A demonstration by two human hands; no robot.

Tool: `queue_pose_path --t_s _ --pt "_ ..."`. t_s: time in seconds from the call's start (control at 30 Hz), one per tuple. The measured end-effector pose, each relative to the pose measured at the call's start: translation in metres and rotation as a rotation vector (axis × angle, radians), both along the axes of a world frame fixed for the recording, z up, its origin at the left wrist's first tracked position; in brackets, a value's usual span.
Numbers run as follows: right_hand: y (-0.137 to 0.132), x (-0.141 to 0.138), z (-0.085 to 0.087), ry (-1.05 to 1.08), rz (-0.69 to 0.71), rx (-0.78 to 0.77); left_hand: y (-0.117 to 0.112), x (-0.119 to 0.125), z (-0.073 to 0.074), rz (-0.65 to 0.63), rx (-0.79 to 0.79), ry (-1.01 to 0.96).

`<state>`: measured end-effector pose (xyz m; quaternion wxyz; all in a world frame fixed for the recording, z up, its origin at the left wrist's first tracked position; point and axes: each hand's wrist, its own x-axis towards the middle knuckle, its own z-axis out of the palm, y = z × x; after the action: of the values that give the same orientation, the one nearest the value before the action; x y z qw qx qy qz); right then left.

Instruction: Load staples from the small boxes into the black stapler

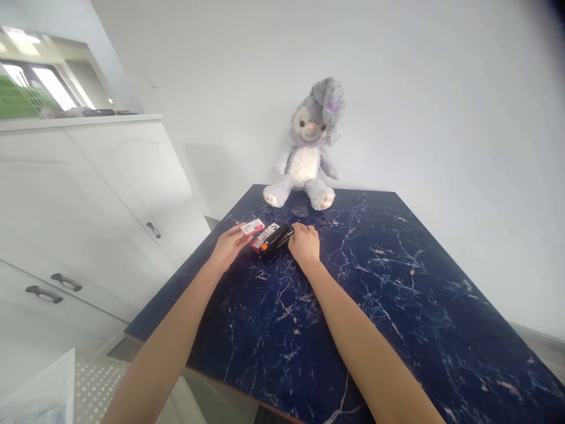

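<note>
On the dark blue marbled table (397, 294) my left hand (228, 245) pinches a small white and red box (252, 227) by its near end. Right beside it lies a black stapler (274, 240) with an orange mark, partly over a second small red and white box (263, 237). My right hand (304, 242) rests closed on the stapler's right end, knuckles up, fingers curled over it. Both arms reach forward from the table's near edge.
A grey and white plush rabbit (309, 147) sits against the white wall at the table's far edge. White cabinets with dark handles (110, 206) stand to the left. A green crate (17, 100) sits on top of them.
</note>
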<state>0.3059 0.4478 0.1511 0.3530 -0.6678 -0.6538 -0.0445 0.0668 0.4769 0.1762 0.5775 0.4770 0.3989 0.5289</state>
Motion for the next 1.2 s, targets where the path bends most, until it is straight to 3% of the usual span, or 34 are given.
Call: queue_pose_path --t_s 0.27,0.47,0.57,0.7,0.87,1.03,1.2 --pt "0.012 0.011 0.003 0.188 0.041 -0.019 -0.012 0.011 0.005 -0.04 0.007 0.069" --pt "0.003 0.01 0.012 0.483 0.052 0.183 -0.017 0.015 0.009 -0.038 0.08 0.176" --pt "-0.017 0.01 0.014 0.675 0.051 0.139 -0.022 0.021 0.009 -0.077 0.093 0.251" --pt "-0.065 0.021 0.006 0.866 0.09 0.058 -0.035 0.035 0.006 -0.152 0.166 0.382" --pt "-0.126 0.047 0.003 0.936 -0.065 0.029 -0.057 0.053 0.003 -0.248 0.25 0.489" --pt "-0.145 0.05 0.024 0.85 0.103 0.121 -0.069 0.066 -0.002 -0.305 0.192 0.505" --pt "-0.143 0.049 0.029 0.47 0.302 0.111 -0.072 0.072 -0.008 -0.296 0.086 0.388"
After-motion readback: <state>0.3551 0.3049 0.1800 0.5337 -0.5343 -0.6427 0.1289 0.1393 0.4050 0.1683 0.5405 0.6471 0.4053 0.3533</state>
